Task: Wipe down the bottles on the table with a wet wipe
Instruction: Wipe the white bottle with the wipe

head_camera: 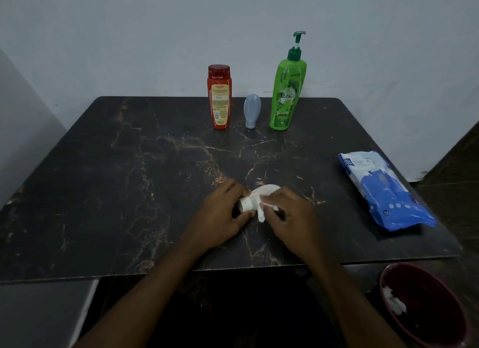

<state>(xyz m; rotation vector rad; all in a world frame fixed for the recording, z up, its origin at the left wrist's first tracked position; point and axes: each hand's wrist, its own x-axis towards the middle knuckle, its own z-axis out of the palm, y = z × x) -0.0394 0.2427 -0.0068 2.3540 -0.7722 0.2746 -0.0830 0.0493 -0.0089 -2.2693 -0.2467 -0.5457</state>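
Note:
A small white bottle (245,204) lies near the middle front of the dark marble table (129,181). My left hand (223,212) grips it around its cap end. My right hand (290,212) holds a white wet wipe (261,210) against the bottle's body, covering most of it. At the back of the table stand a red bottle (219,97), a small grey-blue tube (252,111) on its cap, and a tall green pump bottle (286,88).
A blue and white pack of wet wipes (383,192) lies at the table's right edge. Below the front right corner sits a dark red bin (425,306) with a crumpled white wipe (394,301) inside. A wall runs behind the table.

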